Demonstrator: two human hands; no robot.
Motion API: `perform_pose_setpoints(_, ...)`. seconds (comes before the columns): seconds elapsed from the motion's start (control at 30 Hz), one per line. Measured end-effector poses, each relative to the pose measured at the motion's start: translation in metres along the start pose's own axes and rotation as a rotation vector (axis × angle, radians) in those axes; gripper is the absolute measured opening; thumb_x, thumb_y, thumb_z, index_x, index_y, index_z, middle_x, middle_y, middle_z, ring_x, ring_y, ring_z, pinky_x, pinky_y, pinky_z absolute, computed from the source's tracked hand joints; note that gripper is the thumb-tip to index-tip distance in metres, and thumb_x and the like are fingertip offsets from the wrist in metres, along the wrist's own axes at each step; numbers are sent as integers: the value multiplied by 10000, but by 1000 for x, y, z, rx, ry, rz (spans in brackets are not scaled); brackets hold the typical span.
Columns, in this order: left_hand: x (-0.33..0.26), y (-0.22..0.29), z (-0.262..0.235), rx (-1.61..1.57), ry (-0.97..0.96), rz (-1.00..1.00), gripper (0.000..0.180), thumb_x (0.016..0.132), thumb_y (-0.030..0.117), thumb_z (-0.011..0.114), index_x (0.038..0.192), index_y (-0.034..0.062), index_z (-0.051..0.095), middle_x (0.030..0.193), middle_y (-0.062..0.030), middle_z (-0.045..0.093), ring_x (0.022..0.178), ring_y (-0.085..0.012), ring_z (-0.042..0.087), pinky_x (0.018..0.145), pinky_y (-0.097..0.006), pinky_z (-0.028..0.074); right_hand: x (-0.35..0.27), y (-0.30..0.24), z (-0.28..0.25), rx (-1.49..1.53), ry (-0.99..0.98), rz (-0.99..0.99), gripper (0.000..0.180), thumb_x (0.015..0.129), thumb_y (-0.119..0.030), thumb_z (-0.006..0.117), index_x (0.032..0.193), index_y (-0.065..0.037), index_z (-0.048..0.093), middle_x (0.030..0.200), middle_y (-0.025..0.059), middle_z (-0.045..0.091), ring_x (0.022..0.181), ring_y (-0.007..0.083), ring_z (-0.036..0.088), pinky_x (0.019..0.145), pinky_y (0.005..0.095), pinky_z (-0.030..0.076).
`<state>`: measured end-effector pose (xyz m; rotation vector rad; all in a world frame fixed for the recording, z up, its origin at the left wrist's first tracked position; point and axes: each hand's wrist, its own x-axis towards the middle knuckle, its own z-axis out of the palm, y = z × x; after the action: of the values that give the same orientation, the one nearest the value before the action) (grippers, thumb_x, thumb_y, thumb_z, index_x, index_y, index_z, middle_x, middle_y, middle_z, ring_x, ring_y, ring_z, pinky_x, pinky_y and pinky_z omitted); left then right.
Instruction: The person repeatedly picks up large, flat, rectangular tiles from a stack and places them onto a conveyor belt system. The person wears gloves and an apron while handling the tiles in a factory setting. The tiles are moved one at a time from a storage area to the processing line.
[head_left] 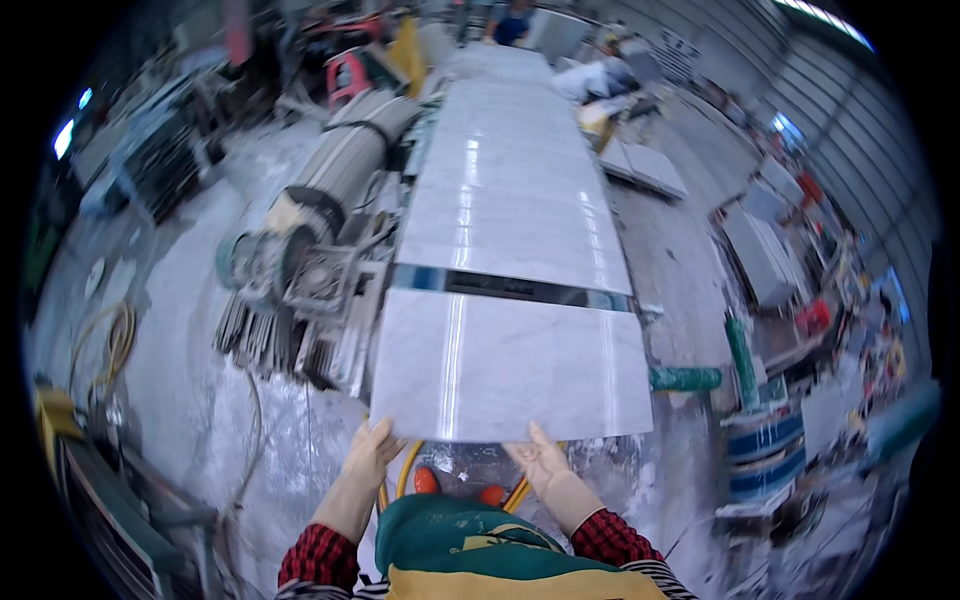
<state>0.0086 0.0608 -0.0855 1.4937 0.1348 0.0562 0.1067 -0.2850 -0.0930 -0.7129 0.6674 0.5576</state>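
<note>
White stone slab [515,368]: lies at six o'clock from longer slab [508,190]; gripped nearside by fingers of left hand [371,447] and right hand [543,463]. Apparently at positioning step; likely calls next for level support.

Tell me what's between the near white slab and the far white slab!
In the head view, a dark strip shows between the near white slab and the far white slab, with blue-green patches at its ends.
</note>
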Motion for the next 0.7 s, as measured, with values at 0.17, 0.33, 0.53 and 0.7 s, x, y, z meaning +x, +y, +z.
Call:
perform_pose_setpoints(0.17, -31, 41, 26, -257, 361, -525, 500, 895, 251, 719, 1196, -94, 518, 1041, -128, 639, 955, -279, 648, 904, -409, 543, -23, 28, -17, -18, 16, -42, 455, 1029, -208, 614, 1372, 55, 473, 1296, 214, 610, 1169, 323, 635, 1062, 489, 528)
perform_pose_setpoints(0.33, -1, 1, -33, 652, 372, 110, 708, 887, 141, 735, 1464, -93, 397, 1463, -324, 452, 1360, -389, 474, 1133, -460, 383, -24, 27, -6, 1, 23, -9, 587, 976, -217, 697, 1412, 82, 442, 1410, 221, 530, 1241, 385, 577, 1047, 461, 535)
perform_pose_setpoints(0.53, 101, 95, 57, 1157, -54, 540, 675, 875, 295, 736, 1412, -31, 490, 1388, -301, 516, 1292, -441, 511, 1104, -474, 402, 7, 39, -24, 40, -35, 70, 465, 990, -138, 649, 1396, 56, 530, 1408, 181, 549, 1257, 290, 578, 1025, 397, 578)
perform_pose_setpoints(0.7, 229, 86, 95, 1281, -198, 958, 781, 786, 348, 812, 1430, 15, 522, 1298, -307, 599, 1110, -483, 597, 970, -513, 494, 40, 60, -70, 71, -144, 52, 489, 1025, -200, 598, 1451, -9, 451, 1303, 157, 588, 1111, 291, 644, 1024, 443, 557)
